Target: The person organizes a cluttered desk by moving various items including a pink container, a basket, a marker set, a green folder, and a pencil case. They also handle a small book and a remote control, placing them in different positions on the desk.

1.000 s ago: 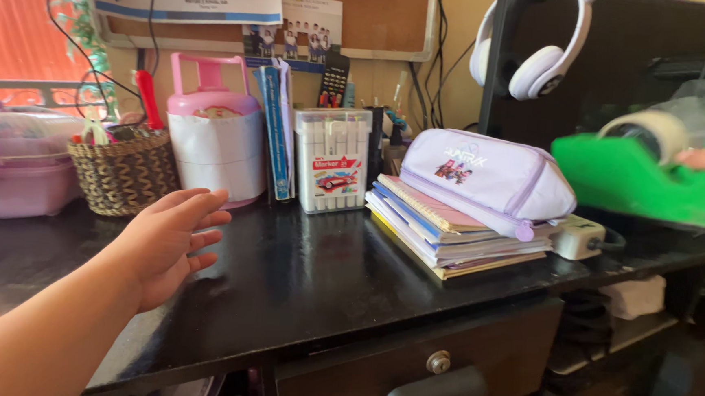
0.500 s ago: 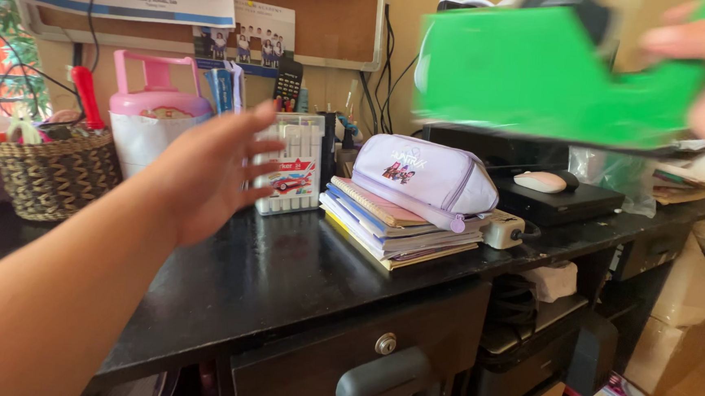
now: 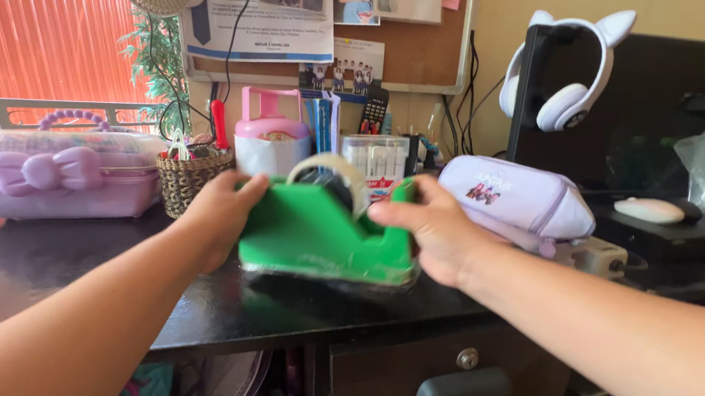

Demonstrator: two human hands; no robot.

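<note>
Grip (2 hands (image 3: pixel 221 214)) flanking tape dispenser (image 3: pixel 317 237)

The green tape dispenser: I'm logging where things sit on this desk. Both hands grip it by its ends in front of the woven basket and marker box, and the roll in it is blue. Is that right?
Not quite. The head view shows the roll in the green tape dispenser is pale beige, not blue. The rest holds: left hand and right hand grip its ends, in front of the woven basket and marker box.
</note>
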